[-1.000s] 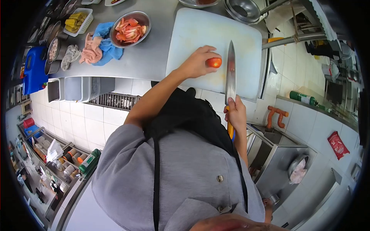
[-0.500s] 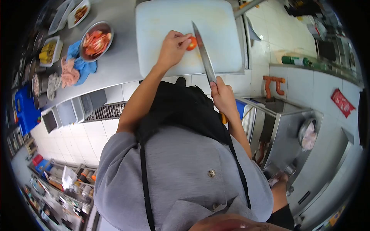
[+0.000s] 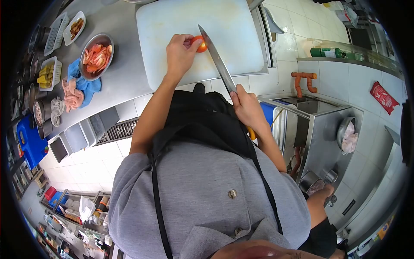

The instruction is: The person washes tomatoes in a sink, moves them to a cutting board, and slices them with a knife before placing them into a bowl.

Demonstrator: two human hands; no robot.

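Observation:
A white cutting board [image 3: 172, 21] lies on the steel counter. On it, my left hand [image 3: 180, 54] pinches a red tomato piece [image 3: 201, 44] between thumb and fingers. My right hand [image 3: 249, 106] is closed round the handle of a long knife [image 3: 219, 64]. The blade points up and to the left across the board, its upper part right beside the tomato; whether it touches the tomato I cannot tell. To the left of the board stands a metal bowl [image 3: 82, 71] with cut tomato pieces [image 3: 97, 58].
Blue cloth [image 3: 90, 85] and pink cloth [image 3: 72, 93] lie below the bowl. White baskets [image 3: 56, 73] and a small tray [image 3: 67, 36] stand at the far left. At the lower right, another person's hand [image 3: 325, 193] is at a pot in the sink area.
The view has shifted, so the board appears further left and higher. My left hand still pinches the tomato, whose cut face is less visible. The knife stays beside it.

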